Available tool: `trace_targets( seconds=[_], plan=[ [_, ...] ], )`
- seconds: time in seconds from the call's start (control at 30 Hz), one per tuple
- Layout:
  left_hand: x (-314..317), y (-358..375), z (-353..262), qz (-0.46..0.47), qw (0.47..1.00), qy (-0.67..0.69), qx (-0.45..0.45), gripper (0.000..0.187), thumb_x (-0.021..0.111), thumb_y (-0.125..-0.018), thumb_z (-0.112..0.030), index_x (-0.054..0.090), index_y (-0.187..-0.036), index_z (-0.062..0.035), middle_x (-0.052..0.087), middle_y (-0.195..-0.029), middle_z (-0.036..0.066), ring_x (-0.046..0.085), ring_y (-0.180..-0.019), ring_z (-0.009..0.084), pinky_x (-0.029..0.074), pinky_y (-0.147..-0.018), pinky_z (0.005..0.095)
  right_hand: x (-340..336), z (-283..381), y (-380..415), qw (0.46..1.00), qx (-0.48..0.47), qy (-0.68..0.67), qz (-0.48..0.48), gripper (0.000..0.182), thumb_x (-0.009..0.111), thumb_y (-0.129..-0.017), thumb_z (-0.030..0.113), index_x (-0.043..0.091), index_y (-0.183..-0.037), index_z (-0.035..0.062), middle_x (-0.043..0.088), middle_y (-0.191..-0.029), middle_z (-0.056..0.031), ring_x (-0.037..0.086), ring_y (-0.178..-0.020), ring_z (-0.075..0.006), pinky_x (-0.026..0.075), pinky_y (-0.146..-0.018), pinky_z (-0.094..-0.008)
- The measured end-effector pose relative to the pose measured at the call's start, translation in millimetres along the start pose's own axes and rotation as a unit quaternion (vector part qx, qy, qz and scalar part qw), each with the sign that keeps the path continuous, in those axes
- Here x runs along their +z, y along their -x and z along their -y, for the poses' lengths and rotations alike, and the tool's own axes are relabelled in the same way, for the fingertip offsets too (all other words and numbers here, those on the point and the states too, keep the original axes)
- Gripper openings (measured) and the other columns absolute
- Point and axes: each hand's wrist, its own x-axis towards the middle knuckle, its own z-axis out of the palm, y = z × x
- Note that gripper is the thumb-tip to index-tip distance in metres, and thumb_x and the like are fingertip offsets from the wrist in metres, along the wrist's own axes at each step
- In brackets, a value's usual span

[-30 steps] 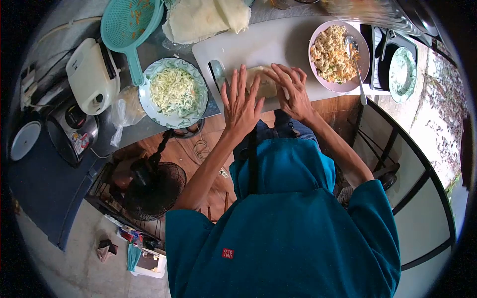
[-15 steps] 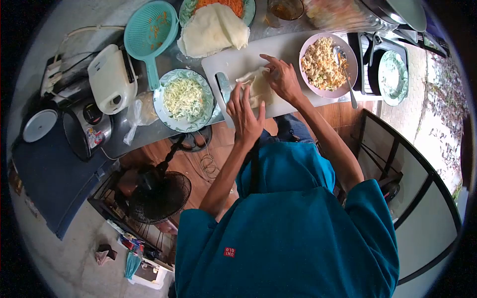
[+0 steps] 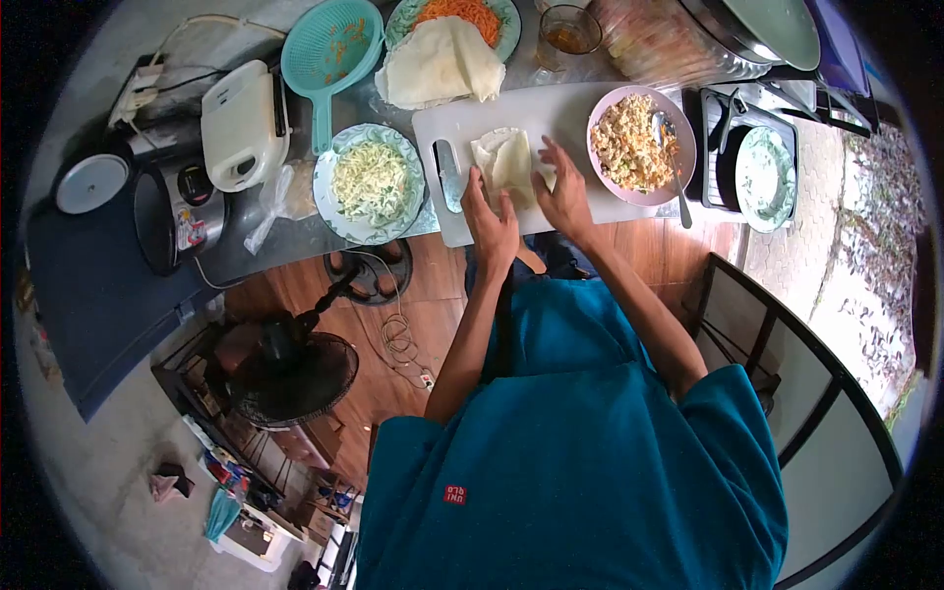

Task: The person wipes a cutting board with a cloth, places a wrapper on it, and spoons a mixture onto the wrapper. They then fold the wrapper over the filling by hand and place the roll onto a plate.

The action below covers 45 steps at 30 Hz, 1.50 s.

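Observation:
A pale, thin wrapper sheet lies partly folded on the white cutting board. My left hand is at its lower left edge, fingers extended and thumb apart. On the right side, my right hand has its fingers spread, with the fingertips close to the wrapper's right edge. Whether the lower fingers touch the wrapper cannot be made out. Right of the board stands a pink bowl of chopped filling, with a spoon resting in it.
To the left is a plate of shredded cabbage. Behind it are a turquoise strainer and a stack of wrappers over shredded carrot. A glass stands at the back. A green-patterned plate sits far right.
The wrapper's top flap now lies folded differently. Both hands have shifted down toward me, to the wrapper's lower sides. The whole view has shifted slightly with the head.

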Motion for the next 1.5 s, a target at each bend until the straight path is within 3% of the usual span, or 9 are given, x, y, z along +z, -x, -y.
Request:
trace_targets(
  seconds=[0.1, 0.3, 0.37, 0.5, 0.7, 0.83, 1.1, 1.2, 1.5],
  plan=[
    [1.4, -2.1, 1.3, 0.021, 0.999, 0.037, -0.021, 0.063, 0.060, -0.092, -0.009, 0.030, -0.145, 0.0032, 0.052, -0.134, 0.022, 0.053, -0.119, 0.0336, 0.040, -0.104, 0.0432, 7.1, 1.8, 14.9, 0.995, 0.072, -0.058, 0.021, 0.060, 0.063, -0.087, 0.006, 0.039, -0.142, 0.0023, 0.063, -0.119, -0.0208, 0.063, -0.107, -0.0329, 0.049, -0.093, -0.0426],
    [-4.9, -14.6, -5.8, 0.005, 0.991, 0.119, -0.059, 0.058, 0.060, -0.091, -0.007, 0.035, -0.142, 0.0029, 0.058, -0.123, 0.023, 0.059, -0.109, 0.0322, 0.047, -0.095, 0.0410, 14.6, -0.9, 12.1, 0.998, 0.043, -0.038, -0.002, 0.059, 0.063, -0.088, 0.009, 0.040, -0.141, 0.0010, 0.064, -0.115, -0.0205, 0.063, -0.104, -0.0334, 0.050, -0.092, -0.0437],
    [-8.5, -28.0, -6.9, -0.007, 0.974, 0.165, -0.158, 0.049, 0.063, -0.090, -0.008, 0.045, -0.133, 0.0044, 0.066, -0.108, 0.020, 0.067, -0.091, 0.0267, 0.054, -0.081, 0.0363, 14.0, -2.7, 1.9, 1.000, 0.014, -0.008, -0.023, 0.057, 0.064, -0.087, 0.010, 0.042, -0.139, 0.0004, 0.064, -0.113, -0.0202, 0.063, -0.102, -0.0335, 0.050, -0.090, -0.0437],
    [-5.8, -51.9, 6.4, -0.026, 0.991, 0.070, -0.114, 0.031, 0.069, -0.086, -0.015, 0.063, -0.110, 0.0053, 0.070, -0.083, 0.014, 0.069, -0.074, 0.0229, 0.054, -0.071, 0.0334, 14.9, 4.1, -21.7, 0.999, 0.026, 0.023, -0.034, 0.054, 0.067, -0.085, 0.015, 0.046, -0.132, -0.0002, 0.063, -0.101, -0.0202, 0.062, -0.092, -0.0376, 0.048, -0.085, -0.0491],
    [-3.4, -63.9, 14.4, 0.000, 0.998, -0.010, -0.069, 0.022, 0.068, -0.086, -0.015, 0.068, -0.094, 0.0054, 0.071, -0.078, 0.015, 0.070, -0.071, 0.0234, 0.054, -0.068, 0.0329, 25.7, 1.7, -41.2, 0.993, 0.104, 0.040, -0.048, 0.052, 0.069, -0.082, 0.019, 0.051, -0.129, 0.0033, 0.067, -0.090, -0.0191, 0.065, -0.086, -0.0382, 0.051, -0.078, -0.0471],
    [-11.2, -58.4, -5.9, 0.023, 0.991, 0.052, -0.117, 0.027, 0.068, -0.089, -0.017, 0.067, -0.101, 0.0067, 0.072, -0.085, 0.015, 0.071, -0.078, 0.0220, 0.054, -0.073, 0.0324, 28.5, -5.6, -45.4, 0.992, 0.095, 0.062, -0.056, 0.047, 0.067, -0.082, 0.015, 0.055, -0.126, 0.0058, 0.069, -0.083, -0.0174, 0.067, -0.081, -0.0379, 0.052, -0.075, -0.0464],
    [-8.1, -57.1, 3.7, 0.049, 0.970, 0.189, -0.144, 0.023, 0.060, -0.096, -0.019, 0.056, -0.101, 0.0030, 0.066, -0.083, 0.008, 0.060, -0.075, 0.0122, 0.048, -0.070, 0.0264, 9.3, -5.2, -38.4, 0.985, 0.072, -0.156, 0.025, 0.052, 0.063, -0.088, 0.005, 0.048, -0.138, 0.0054, 0.067, -0.086, -0.0073, 0.066, -0.078, -0.0118, 0.052, -0.072, -0.0274],
    [-10.7, -55.4, 3.9, 0.078, 0.935, 0.309, -0.156, 0.027, 0.061, -0.095, -0.022, 0.054, -0.103, 0.0024, 0.066, -0.089, 0.007, 0.060, -0.082, 0.0109, 0.047, -0.074, 0.0252, 3.8, -6.6, -35.3, 0.966, 0.099, -0.235, 0.044, 0.053, 0.063, -0.089, 0.004, 0.047, -0.140, 0.0050, 0.065, -0.091, -0.0068, 0.062, -0.082, -0.0097, 0.050, -0.074, -0.0247],
    [-18.7, -65.2, 13.1, 0.164, 0.951, 0.212, -0.156, 0.031, 0.062, -0.095, -0.028, 0.066, -0.094, 0.0022, 0.060, -0.075, 0.000, 0.051, -0.070, 0.0072, 0.041, -0.063, 0.0262, -1.1, -17.9, -37.7, 0.954, 0.088, -0.274, 0.081, 0.057, 0.065, -0.089, 0.007, 0.044, -0.142, 0.0019, 0.064, -0.096, -0.0069, 0.060, -0.086, -0.0099, 0.049, -0.077, -0.0242]
  ],
)
